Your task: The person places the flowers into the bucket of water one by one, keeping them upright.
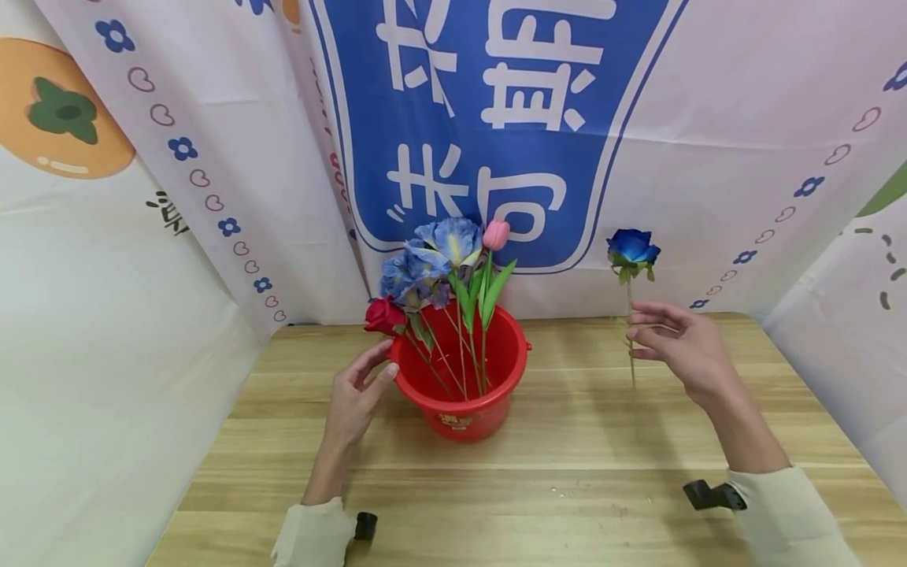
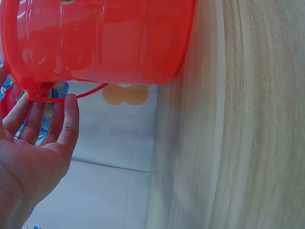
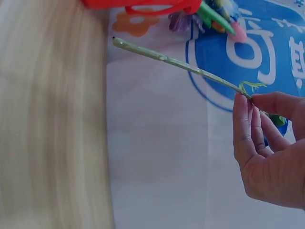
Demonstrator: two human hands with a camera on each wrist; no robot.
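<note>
A red plastic bucket (image 1: pixel 468 417) stands on the wooden table, holding a red rose (image 1: pixel 385 316), blue flowers (image 1: pixel 448 242) and a pink tulip (image 1: pixel 496 235), their stems leaning against its inside. At its left side my left hand (image 1: pixel 357 402) holds the rim by the handle joint; in the left wrist view the fingers (image 2: pixel 70 119) lie along the thin handle (image 2: pixel 93 90). To the right, my right hand (image 1: pixel 676 346) pinches the stem (image 3: pixel 181 63) of an upright blue rose (image 1: pixel 633 248) between thumb and fingertips. The stem's bare lower end is off to the bucket's right.
Behind the wooden table (image 1: pixel 567 504) hangs a white printed cloth (image 1: pixel 708 197) with a blue panel (image 1: pixel 453 118), close behind the flowers. More printed cloth (image 1: pixel 106 354) closes off the left side. Small bits (image 1: pixel 560 492) lie on the tabletop near the front.
</note>
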